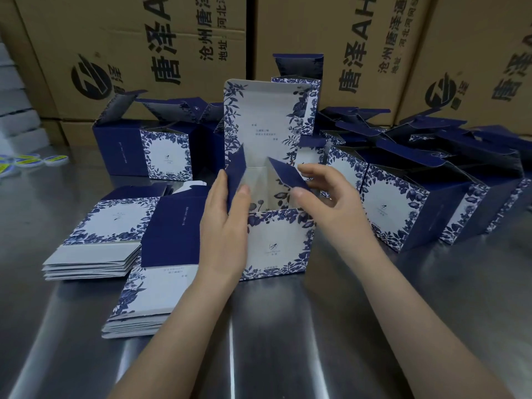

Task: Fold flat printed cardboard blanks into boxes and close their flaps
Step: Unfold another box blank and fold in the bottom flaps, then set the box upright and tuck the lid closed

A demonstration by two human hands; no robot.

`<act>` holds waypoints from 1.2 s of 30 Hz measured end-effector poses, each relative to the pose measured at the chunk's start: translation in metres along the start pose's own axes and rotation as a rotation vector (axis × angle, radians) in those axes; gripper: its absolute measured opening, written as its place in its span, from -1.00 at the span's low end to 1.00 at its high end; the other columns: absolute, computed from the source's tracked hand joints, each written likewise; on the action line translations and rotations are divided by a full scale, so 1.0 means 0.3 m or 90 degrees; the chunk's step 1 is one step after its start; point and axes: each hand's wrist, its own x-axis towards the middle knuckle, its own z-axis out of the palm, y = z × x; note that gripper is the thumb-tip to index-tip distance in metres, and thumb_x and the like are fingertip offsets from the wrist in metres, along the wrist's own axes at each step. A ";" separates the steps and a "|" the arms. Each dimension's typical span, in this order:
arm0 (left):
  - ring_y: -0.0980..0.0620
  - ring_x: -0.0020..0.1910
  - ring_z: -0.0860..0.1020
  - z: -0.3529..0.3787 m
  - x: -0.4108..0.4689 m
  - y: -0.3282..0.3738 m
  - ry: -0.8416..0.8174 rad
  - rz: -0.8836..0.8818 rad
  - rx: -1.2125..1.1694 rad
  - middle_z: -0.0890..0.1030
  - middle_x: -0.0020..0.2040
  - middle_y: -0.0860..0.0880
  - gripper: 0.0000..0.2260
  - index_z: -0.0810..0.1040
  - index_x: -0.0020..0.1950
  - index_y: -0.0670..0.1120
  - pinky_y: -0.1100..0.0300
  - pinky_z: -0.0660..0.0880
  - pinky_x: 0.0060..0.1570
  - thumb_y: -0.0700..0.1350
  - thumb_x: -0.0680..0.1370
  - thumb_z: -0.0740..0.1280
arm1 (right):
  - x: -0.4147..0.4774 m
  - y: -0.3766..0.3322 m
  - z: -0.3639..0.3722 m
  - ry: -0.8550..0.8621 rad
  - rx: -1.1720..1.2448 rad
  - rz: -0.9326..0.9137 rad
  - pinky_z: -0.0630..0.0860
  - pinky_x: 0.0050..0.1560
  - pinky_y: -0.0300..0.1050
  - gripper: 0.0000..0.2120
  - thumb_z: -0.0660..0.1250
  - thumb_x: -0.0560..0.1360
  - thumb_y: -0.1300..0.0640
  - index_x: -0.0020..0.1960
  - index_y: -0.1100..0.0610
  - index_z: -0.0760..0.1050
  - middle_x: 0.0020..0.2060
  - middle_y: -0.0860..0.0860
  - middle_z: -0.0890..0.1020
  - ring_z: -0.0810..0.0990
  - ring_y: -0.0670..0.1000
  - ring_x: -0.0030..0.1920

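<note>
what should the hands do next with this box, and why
Probably fold both side flaps down flat over the opening. The box is open on top; the left hand holds the left flap nearly upright, the right hand holds the right flap tilted inward, and the lid stands up behind, ready to close over them.

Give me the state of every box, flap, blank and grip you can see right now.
box in work, erected, upright, top open
lid flap, standing straight up
left side flap, raised, not folded in
right side flap, tilted inward over the opening
left grip, pinches the left side flap
right grip, pinches the right side flap
flat blanks, unfolded, in two stacks
boxes at right, erected, lids open
</note>
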 end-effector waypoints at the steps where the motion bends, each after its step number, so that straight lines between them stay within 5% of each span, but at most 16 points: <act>1: 0.26 0.50 0.21 0.005 -0.002 0.000 0.003 0.014 0.013 0.27 0.54 0.16 -0.42 0.20 0.58 0.03 0.06 0.17 0.52 0.16 0.58 0.13 | -0.002 0.001 0.004 0.023 -0.010 -0.017 0.49 0.09 -0.32 -0.74 0.39 0.52 0.16 0.19 0.00 0.52 0.15 -0.03 0.57 0.54 -0.17 0.13; 7: 0.14 0.51 0.24 0.019 -0.015 -0.017 0.025 0.079 0.031 0.32 0.53 0.04 -0.38 0.19 0.58 -0.04 -0.01 0.19 0.50 0.18 0.56 -0.02 | -0.010 0.014 0.016 0.117 -0.109 -0.154 0.43 0.08 -0.31 -0.76 0.16 0.61 0.10 0.24 0.07 0.45 0.09 -0.01 0.55 0.51 -0.12 0.11; 10: 0.13 0.52 0.22 0.019 -0.018 -0.026 0.004 0.102 0.028 0.28 0.54 0.03 -0.36 0.13 0.60 -0.05 -0.01 0.18 0.51 0.14 0.54 -0.01 | -0.017 0.027 0.025 0.165 -0.113 -0.197 0.41 0.12 -0.26 -0.75 0.07 0.64 0.16 0.27 -0.02 0.37 0.08 -0.16 0.52 0.50 -0.18 0.11; 15: 0.40 0.48 0.12 0.016 -0.022 -0.023 -0.038 0.127 0.027 0.13 0.52 0.32 -0.46 -0.01 0.49 0.26 0.41 0.12 0.43 -0.12 0.57 0.02 | -0.028 0.062 0.035 0.227 -0.109 -0.178 0.34 -0.04 -0.37 -0.68 0.03 0.64 0.11 0.34 -0.17 0.26 -0.03 -0.16 0.46 0.41 -0.17 -0.10; 19: -0.21 0.47 0.25 0.019 -0.027 -0.032 -0.044 0.120 0.053 0.18 0.56 0.23 -0.35 -0.08 0.51 0.27 -0.19 0.24 0.39 -0.16 0.51 0.06 | -0.027 0.064 0.043 0.240 -0.111 -0.164 0.32 -0.07 -0.45 -0.61 0.00 0.61 0.14 0.40 -0.10 0.22 -0.12 -0.21 0.37 0.34 -0.20 -0.15; 22: 0.39 0.49 0.12 0.022 -0.027 -0.038 -0.039 0.134 0.070 0.08 0.45 0.49 -0.26 -0.08 0.59 0.15 0.01 0.28 0.47 -0.22 0.47 0.11 | -0.032 0.054 0.043 0.243 -0.141 -0.174 0.29 0.11 -0.52 -0.53 0.01 0.56 0.26 0.42 -0.06 0.19 -0.01 -0.19 0.47 0.47 -0.11 -0.03; 25: 0.49 0.44 0.10 0.032 -0.031 -0.045 -0.034 0.121 0.100 0.02 0.41 0.56 -0.23 -0.11 0.60 0.14 0.28 0.25 0.43 -0.22 0.46 0.13 | -0.037 0.034 0.051 0.245 -0.180 -0.176 0.38 0.12 -0.39 -0.46 0.04 0.48 0.31 0.41 -0.06 0.19 0.14 -0.44 0.39 0.39 -0.36 0.19; 31: -0.22 0.46 0.32 0.048 -0.041 -0.034 -0.029 0.100 0.152 0.09 0.61 0.07 -0.20 -0.15 0.61 0.05 -0.26 0.35 0.35 -0.43 0.51 0.15 | -0.053 -0.025 0.080 0.302 -0.327 -0.299 0.47 0.01 0.14 -0.52 0.15 0.28 0.45 0.17 0.31 0.52 0.05 0.24 0.47 0.47 0.16 0.04; 36: -0.11 0.47 0.33 0.050 -0.045 -0.036 -0.031 0.073 0.192 0.18 0.59 -0.02 -0.18 -0.12 0.60 0.05 -0.10 0.33 0.39 -0.45 0.50 0.19 | -0.102 -0.069 0.118 0.294 -0.302 -0.458 0.50 -0.11 0.10 -0.64 0.14 0.30 0.50 -0.02 0.33 0.61 -0.11 0.25 0.51 0.50 0.15 -0.09</act>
